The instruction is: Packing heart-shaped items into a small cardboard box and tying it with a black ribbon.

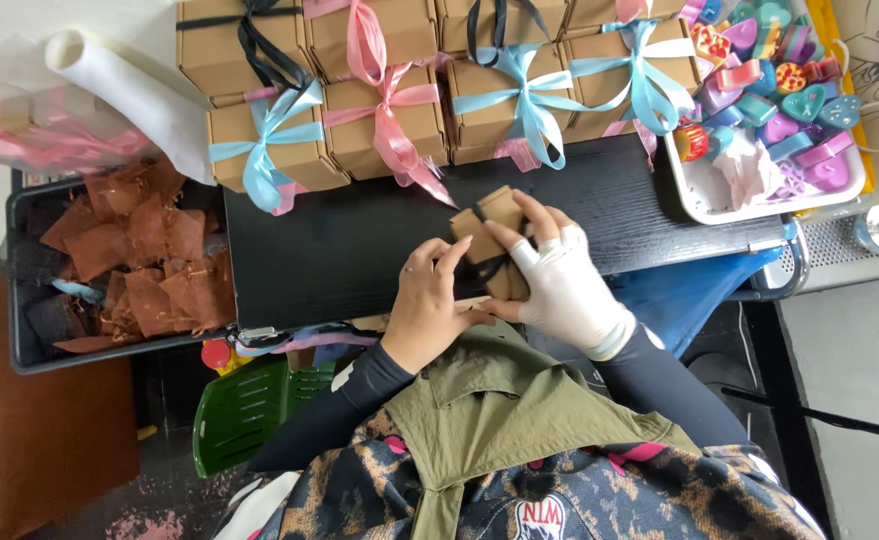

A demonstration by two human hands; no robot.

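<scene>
A small brown cardboard box (489, 215) with a black ribbon (494, 262) around it sits at the near edge of the black table (339, 240). My left hand (431, 300), bare, grips the box's left side and the ribbon. My right hand (564, 285), in a white fingerless glove, presses on the box's right side with its fingers over the ribbon. Both hands are closed on the box.
Several brown boxes tied with blue (264, 140), pink (384, 110) and black ribbons (249, 35) line the table's far side. A white tray of colourful small items (759, 180) stands at right. A black bin of brown paper pieces (139, 250) sits left. A white roll (129, 90) lies at the upper left.
</scene>
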